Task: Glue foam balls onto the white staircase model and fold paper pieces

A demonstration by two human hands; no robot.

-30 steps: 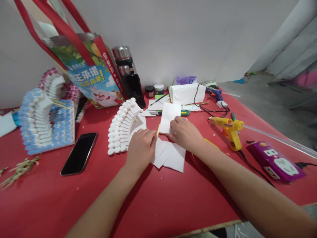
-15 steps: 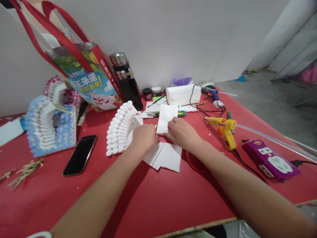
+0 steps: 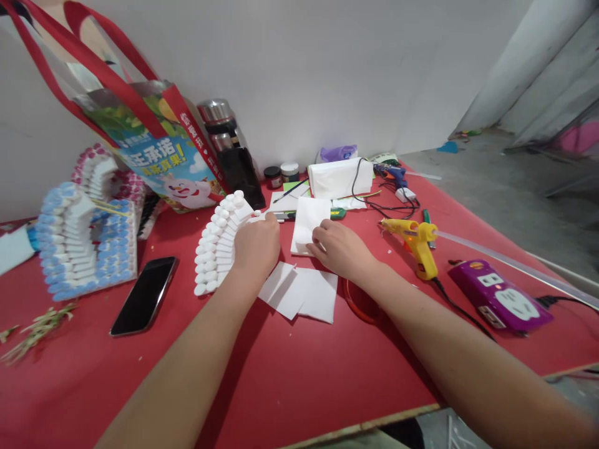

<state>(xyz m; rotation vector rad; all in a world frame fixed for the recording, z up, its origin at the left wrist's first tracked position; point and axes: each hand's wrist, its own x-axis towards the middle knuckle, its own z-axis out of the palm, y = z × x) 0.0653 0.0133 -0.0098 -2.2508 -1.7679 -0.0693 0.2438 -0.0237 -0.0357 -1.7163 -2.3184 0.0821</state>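
My left hand (image 3: 256, 246) is closed, knuckles up, over the inner side of a white fan-shaped craft piece (image 3: 216, 240); what its fingers hold is hidden. Rows of round white tips line that piece's outer edge. My right hand (image 3: 344, 249) has its fingers curled at the near right corner of a stack of folded white paper (image 3: 309, 218), where a corner looks lifted. Between my forearms, loose white paper squares (image 3: 318, 293) overlap on the red table (image 3: 299, 374). A green utility knife (image 3: 337, 214) lies partly under the stack.
A yellow glue gun (image 3: 418, 243) and a purple power strip (image 3: 500, 296) are at right, with cords. A red ring (image 3: 360, 305) sits under my right wrist. At left are a phone (image 3: 144, 296), a blue-and-white craft piece (image 3: 84, 243), a shopping bag (image 3: 163, 149) and a flask (image 3: 229, 149).
My left hand has moved left and slightly away from me, from beside the paper stack to over the white craft piece. My right hand stays at the stack. The view has shifted slightly.
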